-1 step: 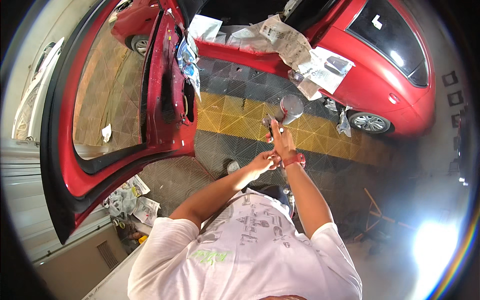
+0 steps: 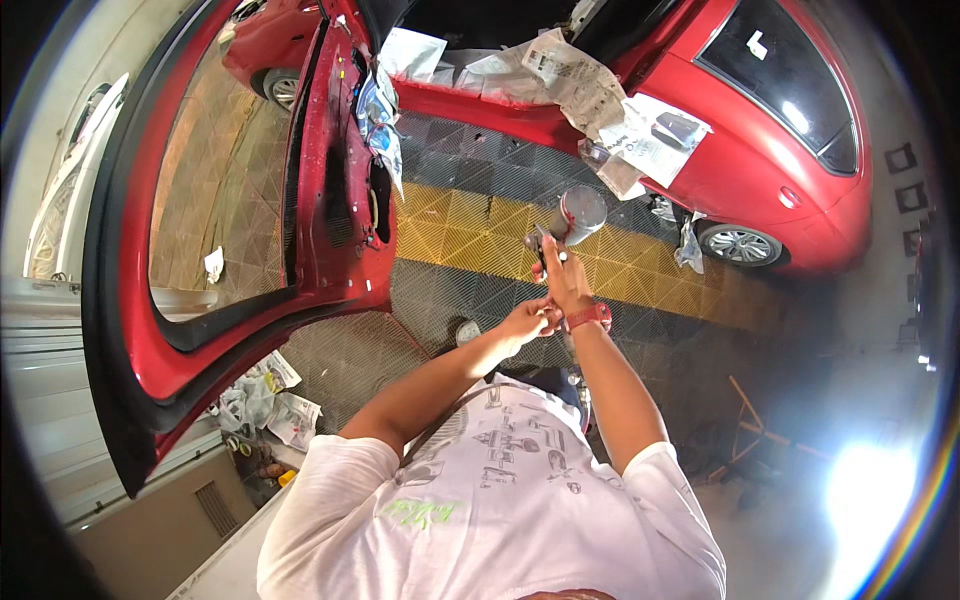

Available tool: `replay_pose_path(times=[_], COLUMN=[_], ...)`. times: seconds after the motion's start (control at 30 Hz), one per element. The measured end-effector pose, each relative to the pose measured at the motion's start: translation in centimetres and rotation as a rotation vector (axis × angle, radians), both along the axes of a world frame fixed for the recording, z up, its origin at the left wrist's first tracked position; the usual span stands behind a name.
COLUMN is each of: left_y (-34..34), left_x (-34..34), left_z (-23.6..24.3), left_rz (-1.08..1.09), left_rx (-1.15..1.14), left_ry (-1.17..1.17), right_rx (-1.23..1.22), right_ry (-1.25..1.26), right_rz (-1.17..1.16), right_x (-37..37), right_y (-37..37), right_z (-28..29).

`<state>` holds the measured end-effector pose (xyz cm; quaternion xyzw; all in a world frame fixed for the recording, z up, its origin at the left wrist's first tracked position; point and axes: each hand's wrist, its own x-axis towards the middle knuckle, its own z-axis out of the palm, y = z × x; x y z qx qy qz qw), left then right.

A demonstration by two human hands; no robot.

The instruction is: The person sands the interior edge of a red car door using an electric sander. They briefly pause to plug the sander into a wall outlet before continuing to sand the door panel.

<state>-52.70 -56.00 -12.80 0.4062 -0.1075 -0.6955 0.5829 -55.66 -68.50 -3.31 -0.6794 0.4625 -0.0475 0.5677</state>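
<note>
Spray gun (image 2: 543,250) with translucent cup (image 2: 583,213) sits in the right hand (image 2: 570,288) above the tiled floor (image 2: 450,230); the right fingers wrap its grip. Left hand (image 2: 530,322) is on the wearer's side of the spray gun, fingers bent; whether they pinch anything cannot be told. Red door (image 2: 340,270) stands left of the spray gun; red car body (image 2: 740,170), partly covered with newspaper (image 2: 655,140), stands beyond the spray gun

Both bent arms converge in front of the torso. The right hand (image 2: 568,285), farther out, curls in a grip; the left hand (image 2: 528,321), nearer, sits just left of the right wrist (image 2: 586,318), fingers bent.
</note>
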Motion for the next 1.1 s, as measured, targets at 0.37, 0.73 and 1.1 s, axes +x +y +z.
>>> replay_pose_path(times=[0.37,0.73,1.1], left_y=[-1.6,-6.9,-7.3], left_x=[6.8,9.9,17.1], left_z=[0.8,1.3,-12.5], left_rz=[0.083,0.141,0.147], left_rx=[0.069,0.165,0.199], left_ry=[-0.086,-0.089,-0.358], right_rx=[-0.121,-0.161,-0.073], right_ry=[0.029,0.116,0.085], right_rz=[0.066,0.150,0.287], right_x=[8.5,12.1,14.2], right_y=[-1.6,-7.6,-20.5], right_z=[-0.1,-2.4,-9.5])
